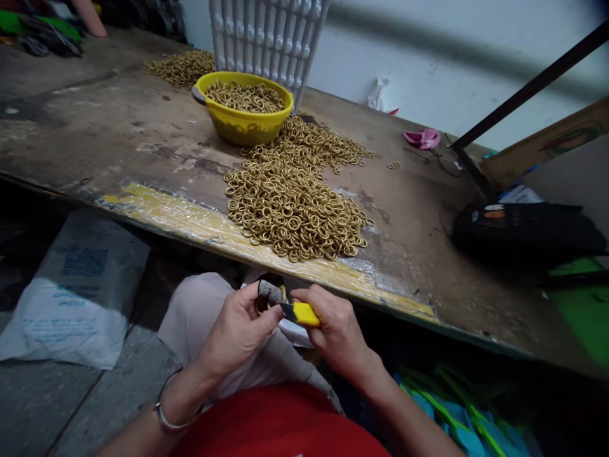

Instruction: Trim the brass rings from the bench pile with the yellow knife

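Note:
My left hand is closed on a few gold-coloured rings, held above my lap just off the table's front edge. Grey wrapping covers its index fingertip. In my right hand is a small knife with a yellow handle, its dark blade pointing left and close to the left thumb and the rings. Whether the blade touches a ring cannot be made out. Ahead of both hands, a large pile of similar gold rings lies on the table.
A yellow basin full of rings stands behind the pile, before a grey ribbed plastic panel. Another ring heap is at back left. A black bag and a pink item lie right. A white sack is on the floor.

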`<action>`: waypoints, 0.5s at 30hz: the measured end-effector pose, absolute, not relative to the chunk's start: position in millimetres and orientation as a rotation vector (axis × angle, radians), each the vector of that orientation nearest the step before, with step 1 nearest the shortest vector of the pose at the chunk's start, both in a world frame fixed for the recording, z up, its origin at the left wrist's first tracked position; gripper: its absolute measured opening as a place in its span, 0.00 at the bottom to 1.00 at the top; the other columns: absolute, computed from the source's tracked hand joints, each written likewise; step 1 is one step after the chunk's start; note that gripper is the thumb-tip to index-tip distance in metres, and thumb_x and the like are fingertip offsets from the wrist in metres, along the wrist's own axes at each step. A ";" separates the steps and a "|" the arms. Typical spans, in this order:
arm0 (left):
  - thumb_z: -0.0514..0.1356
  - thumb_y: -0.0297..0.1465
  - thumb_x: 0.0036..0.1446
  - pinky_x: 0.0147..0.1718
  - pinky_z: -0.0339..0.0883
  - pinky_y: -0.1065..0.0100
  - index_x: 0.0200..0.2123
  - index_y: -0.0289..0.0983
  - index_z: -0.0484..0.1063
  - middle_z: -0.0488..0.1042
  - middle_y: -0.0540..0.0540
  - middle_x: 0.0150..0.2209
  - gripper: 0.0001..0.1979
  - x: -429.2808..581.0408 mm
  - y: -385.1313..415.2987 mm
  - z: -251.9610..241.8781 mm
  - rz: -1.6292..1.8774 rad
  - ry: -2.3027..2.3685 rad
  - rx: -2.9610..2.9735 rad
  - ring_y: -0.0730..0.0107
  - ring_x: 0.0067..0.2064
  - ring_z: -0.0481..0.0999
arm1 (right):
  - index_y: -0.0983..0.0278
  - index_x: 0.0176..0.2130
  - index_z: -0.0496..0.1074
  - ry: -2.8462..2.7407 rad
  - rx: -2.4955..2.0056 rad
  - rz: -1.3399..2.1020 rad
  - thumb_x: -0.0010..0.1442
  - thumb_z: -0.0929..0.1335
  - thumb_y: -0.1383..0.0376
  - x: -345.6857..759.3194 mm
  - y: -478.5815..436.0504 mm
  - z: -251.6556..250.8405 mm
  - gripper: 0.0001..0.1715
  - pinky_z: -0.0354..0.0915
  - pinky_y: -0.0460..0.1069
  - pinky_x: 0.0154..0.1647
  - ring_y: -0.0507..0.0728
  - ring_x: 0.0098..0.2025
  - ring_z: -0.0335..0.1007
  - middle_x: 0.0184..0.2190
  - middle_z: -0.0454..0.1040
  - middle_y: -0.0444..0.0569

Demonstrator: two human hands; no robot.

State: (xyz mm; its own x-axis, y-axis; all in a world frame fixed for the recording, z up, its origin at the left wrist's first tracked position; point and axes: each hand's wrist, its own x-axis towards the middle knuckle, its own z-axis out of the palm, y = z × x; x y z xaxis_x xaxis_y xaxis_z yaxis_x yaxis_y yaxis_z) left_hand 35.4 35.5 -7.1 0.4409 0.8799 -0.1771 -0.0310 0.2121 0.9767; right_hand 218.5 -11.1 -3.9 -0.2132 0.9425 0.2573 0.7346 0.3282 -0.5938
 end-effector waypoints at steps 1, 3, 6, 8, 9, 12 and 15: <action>0.63 0.30 0.53 0.26 0.62 0.75 0.32 0.35 0.72 0.70 0.52 0.26 0.05 35.6 35.7 -5.8 0.772 0.907 1.214 0.76 0.27 0.66 | 0.66 0.44 0.71 -2.031 -1.491 0.456 0.52 0.61 0.78 218.0 -11.5 -3.4 0.22 0.61 0.46 0.30 0.54 0.30 0.67 0.31 0.72 0.49; 0.62 0.29 0.53 0.29 0.63 0.74 0.34 0.35 0.73 0.72 0.50 0.29 0.04 36.1 35.5 -3.7 0.762 0.911 1.272 0.74 0.30 0.68 | 0.65 0.44 0.71 -2.047 -1.532 0.438 0.52 0.61 0.78 216.8 -11.6 -2.1 0.21 0.62 0.46 0.31 0.54 0.30 0.68 0.31 0.72 0.49; 0.61 0.29 0.55 0.30 0.64 0.73 0.34 0.35 0.72 0.72 0.50 0.29 0.04 36.6 34.6 -2.2 0.744 0.936 1.346 0.73 0.31 0.68 | 0.64 0.44 0.71 -2.065 -1.582 0.423 0.52 0.62 0.78 215.9 -11.0 -0.5 0.21 0.62 0.46 0.32 0.54 0.31 0.68 0.32 0.73 0.49; 0.60 0.28 0.55 0.29 0.63 0.74 0.33 0.35 0.71 0.70 0.51 0.29 0.02 36.3 33.9 -1.5 0.734 0.931 1.384 0.74 0.30 0.66 | 0.64 0.43 0.70 -2.084 -1.606 0.426 0.52 0.62 0.78 216.4 -10.1 -0.7 0.21 0.62 0.46 0.32 0.54 0.31 0.69 0.32 0.74 0.49; 0.60 0.27 0.55 0.29 0.62 0.74 0.33 0.36 0.70 0.68 0.52 0.28 0.01 36.1 33.6 -1.0 0.732 0.919 1.399 0.74 0.30 0.65 | 0.64 0.43 0.70 -2.093 -1.612 0.432 0.51 0.61 0.78 217.2 -9.5 -1.4 0.21 0.62 0.46 0.32 0.54 0.31 0.69 0.32 0.74 0.49; 0.59 0.26 0.56 0.29 0.61 0.73 0.31 0.37 0.68 0.65 0.53 0.28 0.01 35.5 33.0 2.0 0.711 0.861 1.439 0.74 0.30 0.63 | 0.63 0.43 0.70 -2.098 -1.611 0.459 0.51 0.61 0.78 221.5 -8.2 -4.5 0.22 0.63 0.47 0.33 0.55 0.32 0.70 0.33 0.75 0.50; 0.59 0.26 0.56 0.29 0.60 0.72 0.31 0.37 0.67 0.64 0.52 0.29 0.02 35.6 33.6 4.9 0.662 0.832 1.451 0.74 0.30 0.63 | 0.63 0.44 0.70 -2.062 -1.569 0.466 0.50 0.60 0.79 225.7 -9.0 -5.6 0.24 0.64 0.47 0.34 0.56 0.34 0.72 0.34 0.76 0.50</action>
State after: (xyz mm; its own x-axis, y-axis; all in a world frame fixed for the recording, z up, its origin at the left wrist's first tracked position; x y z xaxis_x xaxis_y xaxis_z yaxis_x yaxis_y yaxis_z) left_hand 35.6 33.6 4.9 0.5716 0.8160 -0.0864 0.0991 0.0358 0.9944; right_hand 225.7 -9.0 -5.6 -0.2079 0.9607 0.1842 0.7882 0.2760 -0.5500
